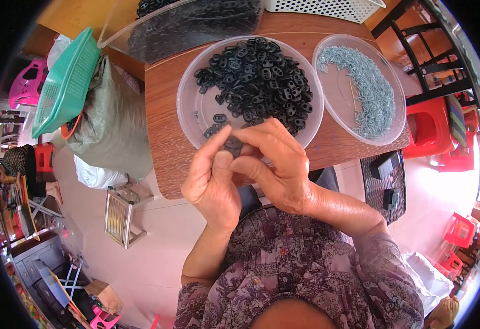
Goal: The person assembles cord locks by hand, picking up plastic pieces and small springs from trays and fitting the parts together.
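Note:
Over the near rim of a round clear plastic tub (184, 104), my two hands meet at a small black plastic piece (233, 145). My left hand (213, 178) pinches it between thumb and fingers. My right hand (275, 164) closes in from the other side, its thumb and fingertips at the same piece; whether a second small part sits in them is hidden. Inside the tub lies a heap of black two-holed oval pieces (267, 71), with a few loose ones (218, 118) near my fingertips. To the right, a shallow round tray (336, 109) holds many small pale blue-grey slivers (379, 93).
A clear bin (196, 33) of black pieces stands at the table's (163, 137) far side, near a white perforated basket (327, 8). Left of the table are a stuffed sack (114, 120), a green basket (67, 82) and a metal stool (123, 216). Red stools (429, 129) stand right.

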Available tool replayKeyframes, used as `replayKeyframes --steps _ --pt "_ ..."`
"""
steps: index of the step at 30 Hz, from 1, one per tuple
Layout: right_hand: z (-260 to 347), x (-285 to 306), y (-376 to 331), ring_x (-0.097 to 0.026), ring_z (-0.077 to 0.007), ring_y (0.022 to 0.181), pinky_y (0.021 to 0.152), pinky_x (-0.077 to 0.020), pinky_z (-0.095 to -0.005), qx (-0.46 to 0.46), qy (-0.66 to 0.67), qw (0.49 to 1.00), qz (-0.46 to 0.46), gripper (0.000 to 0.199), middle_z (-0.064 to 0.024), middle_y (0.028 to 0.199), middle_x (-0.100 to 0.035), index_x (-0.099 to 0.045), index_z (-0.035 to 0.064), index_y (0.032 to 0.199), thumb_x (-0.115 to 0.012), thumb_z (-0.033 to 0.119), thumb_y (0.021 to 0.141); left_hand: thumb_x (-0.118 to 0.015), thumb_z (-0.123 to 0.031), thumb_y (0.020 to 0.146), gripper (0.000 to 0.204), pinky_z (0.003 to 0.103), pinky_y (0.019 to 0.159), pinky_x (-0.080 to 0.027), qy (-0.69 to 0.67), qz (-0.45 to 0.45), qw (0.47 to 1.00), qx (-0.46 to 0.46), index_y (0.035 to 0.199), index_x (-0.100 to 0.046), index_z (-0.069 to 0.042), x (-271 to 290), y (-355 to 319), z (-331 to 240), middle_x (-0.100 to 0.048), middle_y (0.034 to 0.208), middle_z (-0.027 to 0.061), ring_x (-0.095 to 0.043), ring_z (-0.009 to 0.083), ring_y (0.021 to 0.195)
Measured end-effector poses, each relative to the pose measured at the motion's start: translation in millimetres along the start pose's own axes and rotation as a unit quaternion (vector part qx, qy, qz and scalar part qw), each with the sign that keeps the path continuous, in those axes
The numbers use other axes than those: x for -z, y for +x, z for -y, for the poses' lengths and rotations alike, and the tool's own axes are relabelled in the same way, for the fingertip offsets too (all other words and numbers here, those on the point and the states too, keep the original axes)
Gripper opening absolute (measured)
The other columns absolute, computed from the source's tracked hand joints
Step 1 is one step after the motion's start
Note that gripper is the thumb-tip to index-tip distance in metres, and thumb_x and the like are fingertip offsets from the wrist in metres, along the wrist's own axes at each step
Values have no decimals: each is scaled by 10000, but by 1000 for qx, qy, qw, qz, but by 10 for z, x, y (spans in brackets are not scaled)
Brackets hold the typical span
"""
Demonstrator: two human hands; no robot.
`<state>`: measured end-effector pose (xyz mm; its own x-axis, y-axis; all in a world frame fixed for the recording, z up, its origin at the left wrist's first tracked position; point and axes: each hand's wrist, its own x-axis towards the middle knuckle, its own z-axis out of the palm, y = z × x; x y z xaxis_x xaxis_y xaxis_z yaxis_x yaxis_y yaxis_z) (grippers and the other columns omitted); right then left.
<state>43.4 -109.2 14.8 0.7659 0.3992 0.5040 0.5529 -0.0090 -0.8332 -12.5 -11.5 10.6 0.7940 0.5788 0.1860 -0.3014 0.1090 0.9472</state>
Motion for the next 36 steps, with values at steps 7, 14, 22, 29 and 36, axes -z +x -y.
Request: replayKeyframes --steps 7,14,22,29,36 --pt "-50 -10 17 -507 -266 684 596 -435 -339 74 -37 996 -14 300 -130 830 -574 -567 -29 950 -664 -21 666 -602 -143 854 342 234 771 -442 -26 -8 999 -31 1097 -552 93 16 -35 54 -581 1020 91 -531 105 833" --pt "-81 -3 34 -506 -271 671 572 -436 -337 127 -44 991 -23 319 -143 833 -574 -558 -45 932 -669 -46 633 -616 -157 844 364 225 750 -442 -60 -11 998 -12 1096 -544 96 3 -71 63 -579 984 83 -526 97 819" --pt "-81 -34 -3 -544 -270 679 599 -453 -331 125 -78 988 -39 235 -133 817 -587 -574 -59 915 -627 -6 693 -603 -143 855 315 219 689 -446 -45 -44 997 -41 1057 -549 93 -81 -88 104 -563 918 64 -518 89 752" --pt "-48 -47 27 -539 -268 690 611 -452 -336 122 -88 988 -40 258 -141 853 -585 -558 -61 937 -610 -47 684 -537 -24 882 182 211 729 -454 -89 -41 995 -24 1021 -556 92 -56 -90 122 -593 951 97 -541 92 786" --pt "-18 -15 28 -532 -267 710 626 -449 -339 146 -61 987 -37 267 -158 877 -576 -541 -76 959 -624 -17 712 -551 -95 888 253 242 749 -460 -115 -46 992 -24 1065 -528 84 -136 -119 13 -579 986 114 -548 111 801"
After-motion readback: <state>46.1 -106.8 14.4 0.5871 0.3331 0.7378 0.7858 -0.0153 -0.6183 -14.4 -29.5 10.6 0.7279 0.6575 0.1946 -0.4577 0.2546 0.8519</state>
